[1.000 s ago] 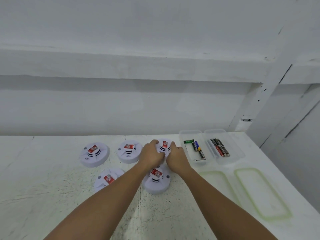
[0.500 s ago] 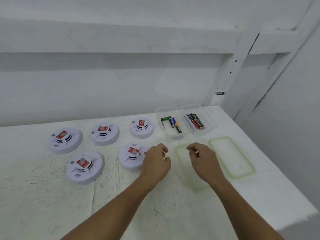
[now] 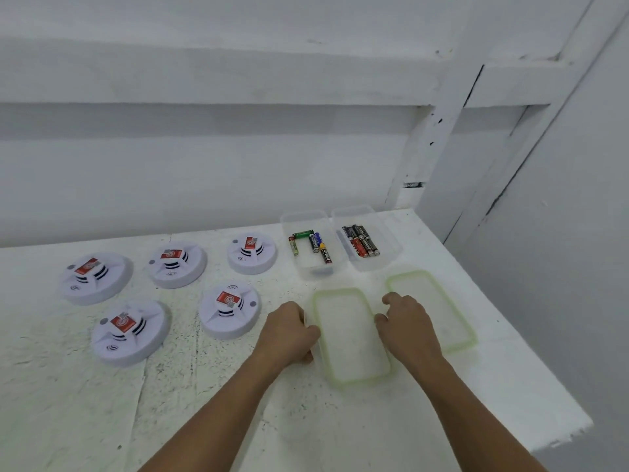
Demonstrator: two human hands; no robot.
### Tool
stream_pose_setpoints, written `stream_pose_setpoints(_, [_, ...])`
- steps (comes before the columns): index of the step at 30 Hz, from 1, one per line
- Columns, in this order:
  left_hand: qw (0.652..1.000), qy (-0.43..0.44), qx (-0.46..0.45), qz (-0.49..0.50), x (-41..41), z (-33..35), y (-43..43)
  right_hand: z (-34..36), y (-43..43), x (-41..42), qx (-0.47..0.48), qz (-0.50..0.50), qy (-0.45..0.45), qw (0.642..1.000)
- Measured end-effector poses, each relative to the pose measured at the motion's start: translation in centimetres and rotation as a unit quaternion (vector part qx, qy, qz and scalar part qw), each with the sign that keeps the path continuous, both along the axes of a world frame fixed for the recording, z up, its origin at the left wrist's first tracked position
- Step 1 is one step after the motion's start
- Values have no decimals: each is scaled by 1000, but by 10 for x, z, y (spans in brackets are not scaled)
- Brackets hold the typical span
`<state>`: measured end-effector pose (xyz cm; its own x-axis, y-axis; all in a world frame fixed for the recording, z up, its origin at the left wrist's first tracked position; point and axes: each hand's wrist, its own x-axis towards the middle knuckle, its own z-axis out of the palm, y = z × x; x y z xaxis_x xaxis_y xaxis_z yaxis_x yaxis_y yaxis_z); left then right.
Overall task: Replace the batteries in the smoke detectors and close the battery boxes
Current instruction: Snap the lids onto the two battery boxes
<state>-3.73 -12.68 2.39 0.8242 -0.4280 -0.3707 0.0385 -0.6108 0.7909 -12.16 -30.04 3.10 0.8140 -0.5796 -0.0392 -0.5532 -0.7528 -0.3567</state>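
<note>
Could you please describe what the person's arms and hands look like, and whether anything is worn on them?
The left forearm and right forearm are bare down to the frame's lower edge; no sleeves show. The left hand and right hand are bare too: no gloves, and no watch, bracelet or ring visible on either wrist or hand.

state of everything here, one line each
smoke detectors: five, lying flat, none held
left box: open, few batteries inside
right box: open, batteries side by side
left lid: off, flat, held at both sides
right lid: off, lying flat
left hand: grips left lid's left edge
right hand: curled on its right edge
</note>
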Motion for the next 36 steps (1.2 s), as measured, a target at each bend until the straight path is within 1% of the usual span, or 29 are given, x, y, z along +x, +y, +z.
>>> stream_pose_setpoints(4, [996, 60, -57, 43, -6, -1, 13, 0, -7, -1, 41, 31, 23, 998])
stream_pose_setpoints(9, [988, 62, -103, 99, -14, 10, 30, 8, -13, -2, 157, 74, 20, 985])
stream_pose_setpoints(12, [984, 51, -123, 122, -17, 21, 39, 24, -12, 1, 288, 69, 13, 955])
stream_pose_setpoints(14, [981, 31, -137, 132, -15, 33, 40, 37, -14, 6, 358, 69, -11, 931])
stream_pose_setpoints(16, [979, 6, -153, 136, -10, 44, 39, 51, -18, 15, 416, 67, -32, 906])
stream_pose_setpoints(18, [974, -26, -172, 142, 0, 55, 33, 61, -23, 27, 448, 80, -37, 890])
stream_pose_setpoints(20, [970, -35, -187, 152, 12, 62, 23, 66, -29, 40, 450, 89, -44, 888])
stream_pose_setpoints(21, [965, -13, -203, 163, 19, 62, 16, 67, -32, 45, 446, 85, -46, 890])
stream_pose_setpoints(22, [957, 32, -225, 182, 26, 61, 9, 67, -36, 49, 438, 78, -48, 894])
stream_pose_setpoints(24, [928, 137, -257, 235, 38, 54, -4, 66, -44, 54, 418, 64, -52, 905])
stream_pose_setpoints(25, [918, 162, -255, 258, 43, 47, -10, 65, -48, 54, 412, 57, -55, 908])
stream_pose_setpoints(26, [919, 163, -237, 271, 49, 38, -15, 64, -53, 54, 409, 51, -55, 909])
stream_pose_setpoints(30, [942, 115, -182, 257, 63, 23, -34, 53, -72, 50, 397, 34, -43, 916])
stream_pose_setpoints(33, [960, 34, -150, 232, 67, 20, -41, 50, -84, 44, 389, 25, -34, 920])
stream_pose_setpoints(36, [969, -29, -126, 209, 67, 18, -40, 53, -94, 37, 393, 7, -51, 918])
